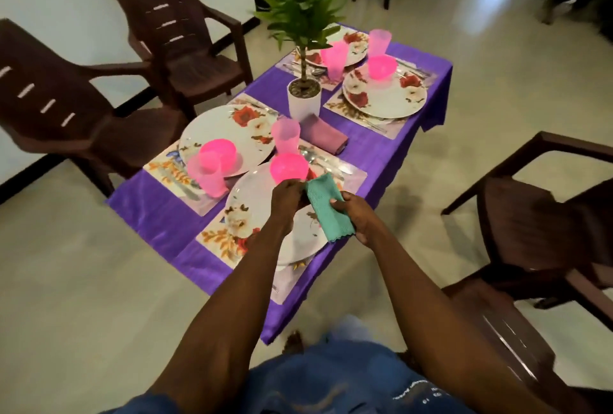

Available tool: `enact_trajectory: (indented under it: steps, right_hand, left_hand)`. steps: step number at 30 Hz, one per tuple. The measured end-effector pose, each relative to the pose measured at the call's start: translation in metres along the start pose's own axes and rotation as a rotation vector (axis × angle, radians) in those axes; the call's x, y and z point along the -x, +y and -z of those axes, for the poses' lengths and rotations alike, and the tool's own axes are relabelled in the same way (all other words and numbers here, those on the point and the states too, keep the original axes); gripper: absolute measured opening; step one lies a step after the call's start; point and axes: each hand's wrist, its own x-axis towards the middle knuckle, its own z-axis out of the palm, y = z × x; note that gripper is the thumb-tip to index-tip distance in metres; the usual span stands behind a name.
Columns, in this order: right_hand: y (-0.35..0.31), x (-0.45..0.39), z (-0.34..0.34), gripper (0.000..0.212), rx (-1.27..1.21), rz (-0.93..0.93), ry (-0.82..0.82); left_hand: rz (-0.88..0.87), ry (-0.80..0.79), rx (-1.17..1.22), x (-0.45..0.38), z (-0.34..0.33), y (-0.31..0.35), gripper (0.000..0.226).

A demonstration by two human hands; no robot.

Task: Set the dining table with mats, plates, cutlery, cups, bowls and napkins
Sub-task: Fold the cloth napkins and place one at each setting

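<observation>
A folded teal napkin [326,208] hangs over the near floral plate [252,211]. My right hand [356,214] grips its right side, and my left hand [287,196] pinches its upper left edge. A pink bowl [288,168] stands on that plate just beyond my left hand. Cutlery [323,161] lies on the mat [219,241] to the plate's right. A second plate [229,135] at the left carries a pink bowl [217,153], with a pink cup [207,174] in front of it. Another pink cup [286,135] and a folded purple napkin [326,136] sit mid-table.
The table wears a purple cloth [166,214]. A potted plant [303,95] stands in its centre. Two far settings hold plates [384,95], a pink bowl [381,67] and pink cups [335,58]. Brown plastic chairs stand at the left [76,108] and right [537,231].
</observation>
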Motion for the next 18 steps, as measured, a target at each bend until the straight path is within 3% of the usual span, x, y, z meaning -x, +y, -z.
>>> enact_trajectory:
  steps: [9, 18]
  right_hand:
    - [-0.058, -0.087, 0.102, 0.014, -0.065, 0.026, 0.086]
    - [-0.139, -0.176, 0.285, 0.016, 0.003, -0.008, 0.111]
  left_hand:
    - [-0.093, 0.08, -0.376, -0.094, -0.103, -0.014, 0.018]
    - [-0.082, 0.158, -0.55, -0.201, -0.295, -0.023, 0.024]
